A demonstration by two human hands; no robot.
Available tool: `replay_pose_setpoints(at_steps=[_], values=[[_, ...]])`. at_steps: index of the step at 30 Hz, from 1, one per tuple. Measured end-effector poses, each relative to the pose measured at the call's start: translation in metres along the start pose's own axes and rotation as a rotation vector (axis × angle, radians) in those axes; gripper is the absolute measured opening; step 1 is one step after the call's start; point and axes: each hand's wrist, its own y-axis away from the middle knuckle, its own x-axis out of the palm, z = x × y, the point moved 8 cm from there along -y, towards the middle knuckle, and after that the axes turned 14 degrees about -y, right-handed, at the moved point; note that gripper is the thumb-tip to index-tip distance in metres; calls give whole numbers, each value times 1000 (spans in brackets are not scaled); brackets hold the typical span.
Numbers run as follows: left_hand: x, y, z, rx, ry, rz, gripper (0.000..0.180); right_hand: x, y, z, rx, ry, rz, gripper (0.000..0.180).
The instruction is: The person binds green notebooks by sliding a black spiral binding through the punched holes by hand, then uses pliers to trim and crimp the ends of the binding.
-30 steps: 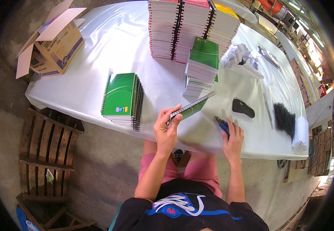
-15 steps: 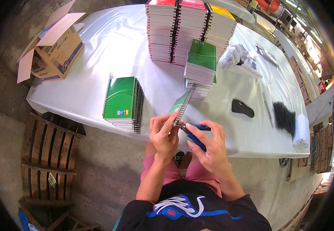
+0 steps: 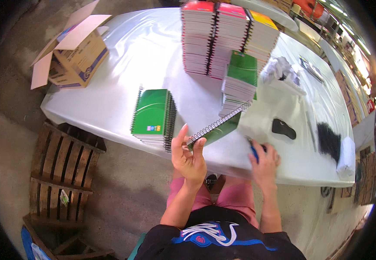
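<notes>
My left hand [image 3: 188,159] pinches one end of a green spiral notebook [image 3: 223,131] between thumb and fingers. The black coil runs along the notebook's upper edge, and the notebook tilts up to the right over the table's near edge. Farther right, my right hand [image 3: 266,164] is wrapped round blue-handled pliers [image 3: 254,152], low at the tabletop; motion blurs the tool's jaws. A pile of green spiral notebooks [image 3: 149,110] lies left of my left hand. Beyond the held notebook rises another stack of green notebooks [image 3: 243,69].
Tall stacks of red-covered [image 3: 196,41] and yellow-covered notebooks [image 3: 261,37] stand at the back. An open cardboard box [image 3: 77,58] sits at the far left. Rightward lie crumpled white material [image 3: 282,73], a black flat object [image 3: 283,128], loose black coils [image 3: 328,141] and a white roll [image 3: 346,157].
The pliers have left the coil's end and moved right and down toward the table in my right hand. The notebook has swung from steep to a flatter slant. The whole view has shifted slightly.
</notes>
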Motion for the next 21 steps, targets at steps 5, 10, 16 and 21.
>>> replay_pose_setpoints(at_steps=[5, 10, 16, 21], values=[[-19, -4, 1, -191, 237, -92, 47, -3, -12, -14, -115, 87, -218, 48], [-41, -10, -17, -136, 235, -48, 31, -6, -23, 101, -331, -1737, 200, 50], [-82, -51, -23, 9, -194, -49, 32, 9, -84, 182, -212, -1925, 367, 35], [-113, -76, 37, -246, -149, -167, 43, 4, -137, 243, -235, -2038, 372, 27]])
